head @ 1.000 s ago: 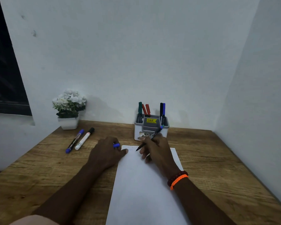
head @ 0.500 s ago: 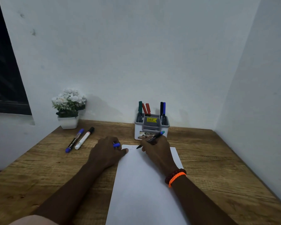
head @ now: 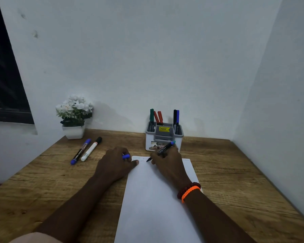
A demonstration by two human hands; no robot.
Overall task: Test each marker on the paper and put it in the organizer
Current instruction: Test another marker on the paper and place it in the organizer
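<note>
We see right hand [head: 167, 162] gripping slim black marker w/ blue end [head: 161, 150], tip down-left on white paper sheet [head: 156, 199]; white-grey plastic organizer [head: 178, 140] just beyond; left hand [head: 115, 163] pinching blue cap [head: 126, 156].

Five markers [head: 159, 118] stand in the organizer [head: 163, 137]; two markers [head: 86, 149] lie left of it; one sheet of paper [head: 156, 199] lies before it.

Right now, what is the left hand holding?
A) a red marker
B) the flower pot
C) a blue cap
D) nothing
C. The left hand rests at the paper's top left corner with a small blue cap poking out from its fingers, while the right hand holds the uncapped marker.
</note>
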